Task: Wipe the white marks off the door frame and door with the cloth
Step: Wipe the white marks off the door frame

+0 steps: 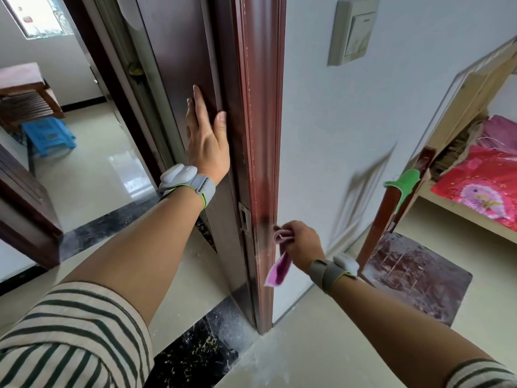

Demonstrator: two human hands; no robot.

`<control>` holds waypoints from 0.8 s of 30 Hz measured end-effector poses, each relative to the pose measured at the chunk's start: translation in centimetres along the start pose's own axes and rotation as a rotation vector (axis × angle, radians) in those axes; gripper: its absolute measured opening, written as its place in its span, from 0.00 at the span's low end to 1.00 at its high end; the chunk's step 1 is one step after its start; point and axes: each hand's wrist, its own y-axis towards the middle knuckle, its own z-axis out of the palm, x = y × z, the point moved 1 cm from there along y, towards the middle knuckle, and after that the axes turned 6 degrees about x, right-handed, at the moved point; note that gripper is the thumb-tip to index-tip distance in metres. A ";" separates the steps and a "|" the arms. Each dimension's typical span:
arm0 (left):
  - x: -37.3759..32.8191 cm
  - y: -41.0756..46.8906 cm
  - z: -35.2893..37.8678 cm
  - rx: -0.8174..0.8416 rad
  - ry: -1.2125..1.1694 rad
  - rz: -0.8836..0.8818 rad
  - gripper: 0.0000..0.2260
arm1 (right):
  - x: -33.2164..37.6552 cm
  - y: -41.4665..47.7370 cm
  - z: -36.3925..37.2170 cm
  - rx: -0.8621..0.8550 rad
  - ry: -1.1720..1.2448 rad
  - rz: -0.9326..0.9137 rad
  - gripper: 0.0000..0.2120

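Observation:
The reddish-brown door frame (260, 113) runs down the middle of the view, with faint white specks along its edge. My left hand (205, 135) lies flat with straight fingers on the dark inner face of the frame (181, 51), thumb at its corner. Lower down, my right hand (300, 242) grips a pink cloth (281, 236) and holds it against the frame's front edge, just below the metal strike plate (244, 218). A loose end of the cloth (277, 273) hangs down under the hand. The open door (134, 65) stands behind my left hand.
A white wall (335, 135) with a light switch (352, 32) is right of the frame. A wooden bed with red bedding (481, 186) and a dark floor mat (414, 278) are at the right. A blue stool (47, 135) stands in the room beyond. White dust lies on the floor (263, 351).

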 end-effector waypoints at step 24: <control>0.6 0.2 0.5 -0.021 -0.013 0.019 0.26 | 2.6 0.1 -1.1 -0.145 0.121 -0.240 0.07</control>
